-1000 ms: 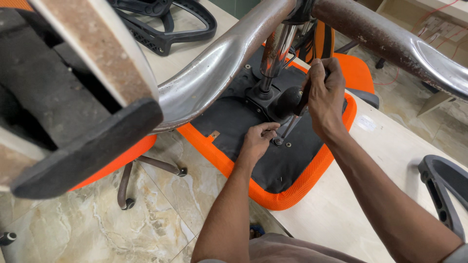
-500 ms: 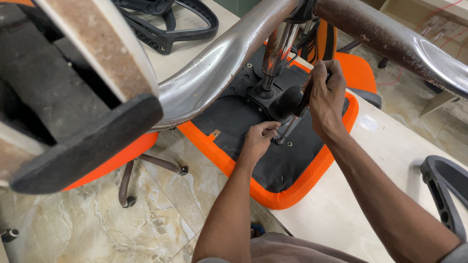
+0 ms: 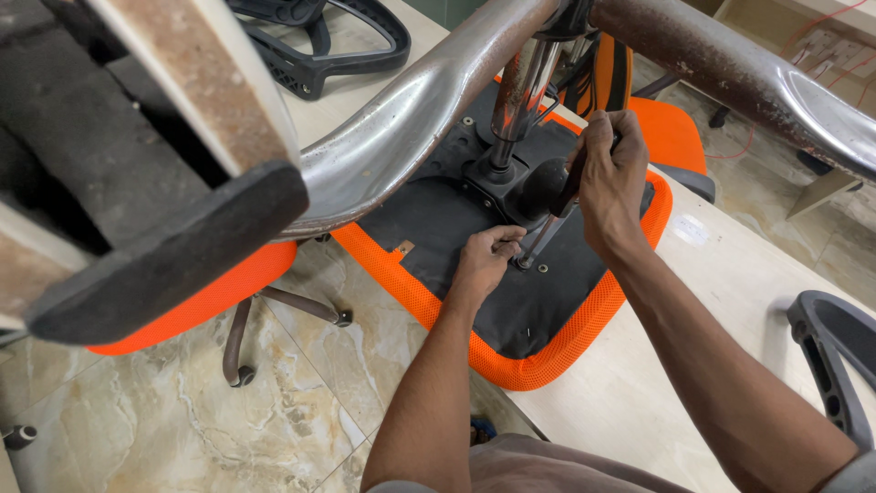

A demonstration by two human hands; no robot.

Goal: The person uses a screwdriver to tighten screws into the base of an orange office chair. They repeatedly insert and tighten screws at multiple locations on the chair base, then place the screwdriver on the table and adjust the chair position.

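An orange mesh chair seat (image 3: pixel 584 342) lies upside down on a pale table (image 3: pixel 730 301), its black underside (image 3: pixel 438 215) facing up. A chrome gas column (image 3: pixel 520 91) rises from the black mechanism (image 3: pixel 511 183), and the metal star base legs (image 3: pixel 411 110) spread out close to the camera. My right hand (image 3: pixel 611 178) grips the dark handle of a screwdriver (image 3: pixel 547 228) whose shaft slants down to a screw on the underside. My left hand (image 3: pixel 484 260) pinches at the screwdriver's tip, fingers closed around the screw spot.
A black plastic armrest (image 3: pixel 319 46) lies at the table's far end and another black armrest (image 3: pixel 835 356) at the right edge. A second orange chair (image 3: pixel 210 292) stands on the marble floor (image 3: pixel 137 429) to the left. A worn caster arm (image 3: pixel 164 256) looms at the near left.
Both hands stay at the same screw. My right hand has turned slightly on the screwdriver handle; my left fingers have barely shifted at the tip.
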